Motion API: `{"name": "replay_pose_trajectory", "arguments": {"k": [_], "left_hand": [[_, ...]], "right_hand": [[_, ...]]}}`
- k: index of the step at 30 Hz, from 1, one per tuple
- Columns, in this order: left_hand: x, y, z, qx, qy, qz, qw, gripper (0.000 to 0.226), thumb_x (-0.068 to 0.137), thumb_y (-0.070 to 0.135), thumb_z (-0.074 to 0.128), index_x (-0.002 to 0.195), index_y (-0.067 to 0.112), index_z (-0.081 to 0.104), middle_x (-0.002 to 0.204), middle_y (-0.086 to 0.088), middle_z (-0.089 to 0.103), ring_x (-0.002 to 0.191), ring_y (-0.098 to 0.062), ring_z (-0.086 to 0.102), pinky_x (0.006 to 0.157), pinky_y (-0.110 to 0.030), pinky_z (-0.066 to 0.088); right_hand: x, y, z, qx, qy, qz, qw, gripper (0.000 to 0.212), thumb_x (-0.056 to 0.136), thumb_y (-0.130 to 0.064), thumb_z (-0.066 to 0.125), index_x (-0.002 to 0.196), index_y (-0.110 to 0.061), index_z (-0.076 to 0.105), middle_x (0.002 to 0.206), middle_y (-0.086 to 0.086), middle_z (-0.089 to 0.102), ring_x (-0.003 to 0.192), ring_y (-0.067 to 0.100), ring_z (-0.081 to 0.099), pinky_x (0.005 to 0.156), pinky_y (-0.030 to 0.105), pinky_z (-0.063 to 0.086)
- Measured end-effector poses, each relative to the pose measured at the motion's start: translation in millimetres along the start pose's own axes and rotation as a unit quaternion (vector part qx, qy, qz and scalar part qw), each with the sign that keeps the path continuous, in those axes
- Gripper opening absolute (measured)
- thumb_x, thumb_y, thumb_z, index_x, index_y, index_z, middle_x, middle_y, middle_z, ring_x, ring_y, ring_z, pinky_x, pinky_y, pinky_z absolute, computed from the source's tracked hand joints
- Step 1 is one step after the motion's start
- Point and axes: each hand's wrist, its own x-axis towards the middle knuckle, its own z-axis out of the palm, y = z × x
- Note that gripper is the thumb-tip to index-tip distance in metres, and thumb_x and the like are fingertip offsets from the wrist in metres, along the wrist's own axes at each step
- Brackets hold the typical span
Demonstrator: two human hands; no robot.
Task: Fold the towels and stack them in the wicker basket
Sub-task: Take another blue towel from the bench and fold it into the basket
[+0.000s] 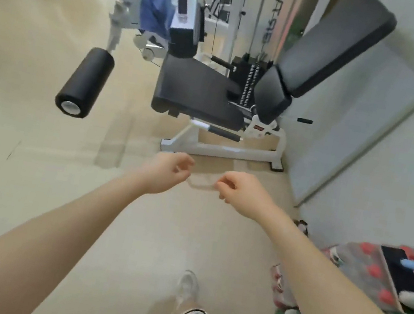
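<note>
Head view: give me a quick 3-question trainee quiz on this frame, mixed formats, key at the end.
1. True or false: the left hand and the right hand are raised in front of the person, close together.
2. Multiple choice: what hangs on the far gym equipment at the top? A) a red jacket B) a blue cloth C) a wicker basket
3. Fill in: the black foam roller pad lies to the ____ of the black machine seat.

Key: 1 true; 2 B; 3 left. A blurred pale loop seems to sit between the fingers; what it is cannot be told.
</note>
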Motion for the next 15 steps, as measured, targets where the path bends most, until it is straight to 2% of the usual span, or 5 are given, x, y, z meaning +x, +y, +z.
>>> {"name": "replay_pose_trajectory", "arguments": {"k": [5, 7, 9, 11, 15], "left_hand": [[58.8, -56.8, -68.6, 0.02, 0.025, -0.016, 0.999, 0.026, 0.093, 0.02, 0.048, 0.116, 0.015, 0.059, 0.102, 0.003, 0.058, 0.093, -0.017, 0.057, 0.077, -0.022, 0.039], [93.0, -80.0, -99.7, 0.017, 0.037, -0.017, 0.999, 0.025, 0.093, 0.021, 0.048, 0.115, 0.016, 0.059, 0.101, 0.003, 0.057, 0.094, -0.018, 0.057, 0.08, -0.025, 0.042], [130.5, -101.3, -133.2, 0.006, 0.055, -0.017, 0.998, 0.025, 0.093, 0.023, 0.047, 0.115, 0.018, 0.059, 0.101, 0.004, 0.057, 0.091, -0.016, 0.055, 0.081, -0.025, 0.041], [165.6, -119.6, -166.5, -0.005, 0.06, -0.023, 0.998, 0.027, 0.093, 0.023, 0.047, 0.117, 0.018, 0.058, 0.104, 0.003, 0.059, 0.091, -0.015, 0.055, 0.081, -0.024, 0.041], [229.8, -155.1, -235.6, -0.002, 0.063, -0.032, 0.998, 0.029, 0.094, 0.021, 0.046, 0.12, 0.018, 0.057, 0.114, -0.001, 0.061, 0.093, -0.015, 0.054, 0.084, -0.026, 0.043]], "right_hand": [[109.9, -42.1, 10.7, 0.012, -0.016, -0.034, 0.999, 0.023, 0.092, -0.021, 0.045, 0.089, -0.01, 0.065, 0.077, -0.005, 0.061, 0.077, 0.018, 0.059, 0.07, 0.03, 0.048], [163.0, -58.9, 0.6, 0.005, -0.005, -0.048, 0.999, 0.02, 0.092, -0.021, 0.047, 0.081, -0.015, 0.063, 0.073, -0.007, 0.06, 0.07, 0.012, 0.054, 0.064, 0.025, 0.043], [220.3, -78.2, -12.7, 0.025, 0.017, -0.056, 0.998, 0.019, 0.091, -0.022, 0.048, 0.076, -0.023, 0.06, 0.07, -0.011, 0.06, 0.067, 0.007, 0.054, 0.066, 0.024, 0.044], [270.7, -101.2, -26.1, 0.047, 0.024, -0.057, 0.997, 0.018, 0.09, -0.022, 0.049, 0.078, -0.026, 0.061, 0.07, -0.011, 0.063, 0.067, 0.007, 0.057, 0.07, 0.026, 0.047], [357.3, -151.4, -45.6, 0.06, 0.019, -0.073, 0.995, 0.016, 0.092, -0.023, 0.049, 0.088, -0.022, 0.064, 0.077, -0.008, 0.063, 0.071, 0.007, 0.059, 0.066, 0.021, 0.047]]}}
